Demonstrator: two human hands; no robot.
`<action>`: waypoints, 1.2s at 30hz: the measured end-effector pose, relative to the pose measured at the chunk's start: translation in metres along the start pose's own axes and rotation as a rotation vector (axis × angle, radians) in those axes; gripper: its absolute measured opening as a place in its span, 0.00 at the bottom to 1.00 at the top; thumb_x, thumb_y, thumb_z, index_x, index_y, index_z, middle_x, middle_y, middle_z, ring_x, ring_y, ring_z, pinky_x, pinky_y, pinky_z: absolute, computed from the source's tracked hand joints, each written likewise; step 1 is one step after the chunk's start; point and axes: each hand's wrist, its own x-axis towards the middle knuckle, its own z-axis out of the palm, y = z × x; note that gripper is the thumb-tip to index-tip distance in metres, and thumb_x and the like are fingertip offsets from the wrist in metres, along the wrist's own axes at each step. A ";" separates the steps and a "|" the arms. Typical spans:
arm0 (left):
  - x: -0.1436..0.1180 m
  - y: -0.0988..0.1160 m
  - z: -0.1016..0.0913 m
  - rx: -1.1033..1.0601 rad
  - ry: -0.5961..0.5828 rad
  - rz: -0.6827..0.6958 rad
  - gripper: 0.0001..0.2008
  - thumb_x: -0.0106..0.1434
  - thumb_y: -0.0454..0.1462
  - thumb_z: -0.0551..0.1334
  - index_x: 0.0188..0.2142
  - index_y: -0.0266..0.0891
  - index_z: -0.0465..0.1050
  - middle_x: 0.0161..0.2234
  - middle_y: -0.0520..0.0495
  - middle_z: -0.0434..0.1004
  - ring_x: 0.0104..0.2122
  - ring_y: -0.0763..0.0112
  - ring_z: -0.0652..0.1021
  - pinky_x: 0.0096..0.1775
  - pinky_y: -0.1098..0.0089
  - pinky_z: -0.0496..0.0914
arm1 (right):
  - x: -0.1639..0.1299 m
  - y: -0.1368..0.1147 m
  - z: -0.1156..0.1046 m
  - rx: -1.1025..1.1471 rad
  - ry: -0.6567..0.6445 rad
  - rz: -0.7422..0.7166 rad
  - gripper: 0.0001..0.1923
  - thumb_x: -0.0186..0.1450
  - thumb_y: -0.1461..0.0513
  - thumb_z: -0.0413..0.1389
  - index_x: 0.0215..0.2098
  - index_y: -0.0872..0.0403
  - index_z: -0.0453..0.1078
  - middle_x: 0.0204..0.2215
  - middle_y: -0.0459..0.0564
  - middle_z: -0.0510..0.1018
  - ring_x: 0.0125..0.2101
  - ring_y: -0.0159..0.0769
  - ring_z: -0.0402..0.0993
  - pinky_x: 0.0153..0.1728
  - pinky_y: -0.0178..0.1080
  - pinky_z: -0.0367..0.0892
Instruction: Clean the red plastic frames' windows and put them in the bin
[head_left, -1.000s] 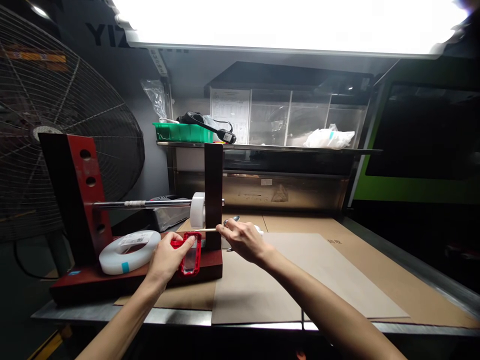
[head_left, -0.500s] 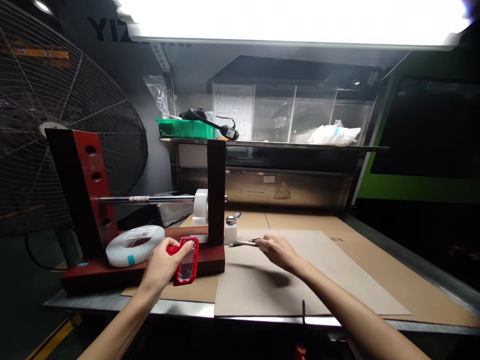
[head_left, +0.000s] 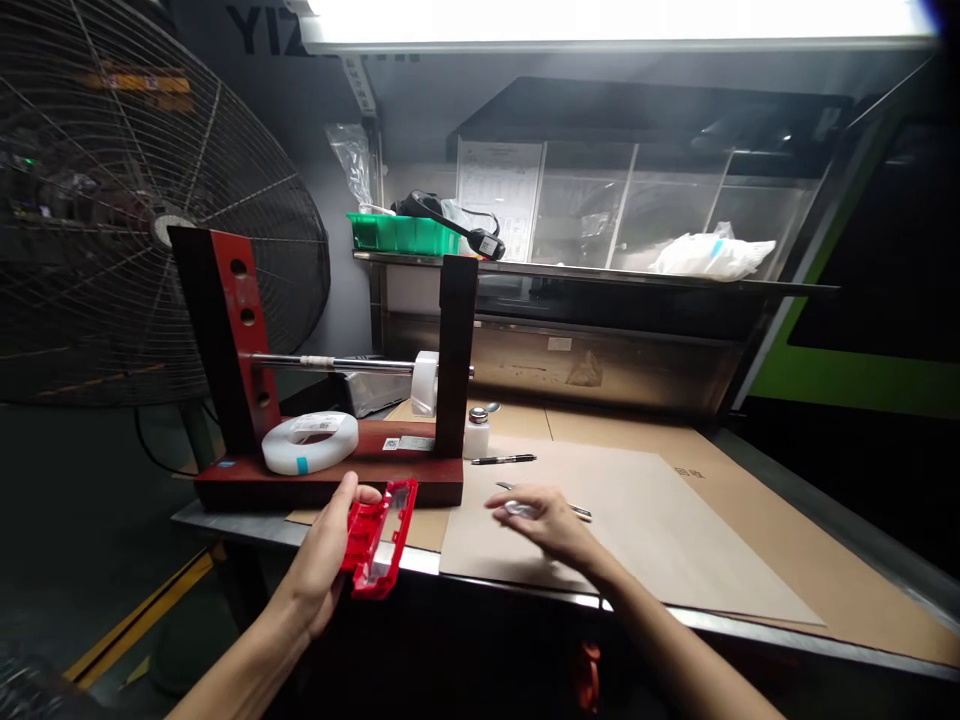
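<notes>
My left hand (head_left: 319,560) is wrapped round a red plastic frame (head_left: 405,510) with a clear window, held tilted in front of the table edge. Its inner side with small ribs faces partly up. My right hand (head_left: 551,520) hovers low over the grey-brown board, fingers curled round a small whitish piece (head_left: 520,509) whose kind I cannot make out. Partly hidden below that hand is a thin metal tool (head_left: 580,512), its pointed tip showing to the left. A black pen (head_left: 504,459) lies a little farther back, near a white pump bottle (head_left: 477,437) with a raised metal lid.
A dark red wooden stand (head_left: 409,492) carries a metal rod (head_left: 345,364) with a white roll (head_left: 425,384). On its base lies a large roll of clear tape (head_left: 311,455). Cardboard (head_left: 720,520) covers the table. Behind are a fan (head_left: 247,200) and a shelf with a green bin (head_left: 405,235).
My right hand has moved nearer and away from the pen, and now holds a whitish piece. The red frame has come lower and turned, its inner side showing. The view has shifted.
</notes>
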 end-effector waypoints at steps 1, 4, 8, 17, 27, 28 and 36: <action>-0.010 -0.003 0.002 -0.050 -0.062 -0.066 0.17 0.62 0.50 0.53 0.31 0.40 0.67 0.17 0.53 0.66 0.15 0.74 0.64 0.16 0.76 0.58 | 0.001 -0.015 0.011 0.219 -0.049 0.002 0.15 0.62 0.55 0.56 0.41 0.55 0.76 0.32 0.51 0.79 0.31 0.33 0.74 0.33 0.33 0.68; -0.040 -0.015 0.004 -0.184 -0.234 -0.236 0.18 0.64 0.48 0.50 0.29 0.38 0.68 0.14 0.54 0.59 0.12 0.79 0.56 0.14 0.78 0.51 | 0.002 -0.053 0.044 0.649 -0.125 -0.012 0.20 0.55 0.52 0.62 0.42 0.54 0.77 0.29 0.47 0.78 0.27 0.31 0.70 0.29 0.32 0.65; -0.073 -0.032 -0.006 -0.347 -0.238 -0.369 0.17 0.64 0.44 0.52 0.26 0.35 0.70 0.13 0.54 0.57 0.12 0.81 0.53 0.14 0.80 0.48 | -0.004 -0.083 0.076 0.849 -0.204 -0.127 0.16 0.53 0.53 0.65 0.34 0.55 0.80 0.25 0.47 0.75 0.27 0.30 0.68 0.29 0.33 0.63; -0.116 -0.089 -0.077 -0.593 0.244 -0.233 0.17 0.58 0.24 0.55 0.46 0.37 0.69 0.29 0.47 0.78 0.28 0.69 0.78 0.30 0.69 0.74 | -0.023 -0.112 0.127 0.923 -0.351 0.249 0.19 0.49 0.50 0.66 0.26 0.59 0.76 0.18 0.45 0.71 0.19 0.25 0.61 0.21 0.30 0.57; -0.165 -0.148 -0.172 -0.427 0.619 -0.210 0.10 0.52 0.27 0.67 0.35 0.32 0.73 0.34 0.42 0.80 0.34 0.66 0.80 0.38 0.72 0.76 | -0.039 -0.140 0.212 0.666 -0.507 0.077 0.16 0.59 0.53 0.58 0.34 0.57 0.78 0.27 0.49 0.78 0.27 0.33 0.70 0.30 0.33 0.63; -0.171 -0.156 -0.190 -0.407 0.671 -0.238 0.10 0.52 0.26 0.67 0.34 0.33 0.73 0.33 0.43 0.80 0.34 0.66 0.80 0.38 0.74 0.76 | -0.042 -0.137 0.215 0.648 -0.511 0.070 0.15 0.59 0.53 0.57 0.35 0.56 0.77 0.27 0.49 0.78 0.27 0.33 0.70 0.30 0.33 0.63; -0.200 -0.225 -0.273 -0.303 0.733 -0.503 0.13 0.48 0.26 0.69 0.21 0.42 0.69 0.22 0.52 0.80 0.29 0.64 0.82 0.50 0.65 0.72 | -0.082 -0.082 0.205 0.499 -0.578 0.247 0.18 0.62 0.50 0.53 0.33 0.57 0.74 0.21 0.46 0.71 0.23 0.32 0.65 0.25 0.32 0.59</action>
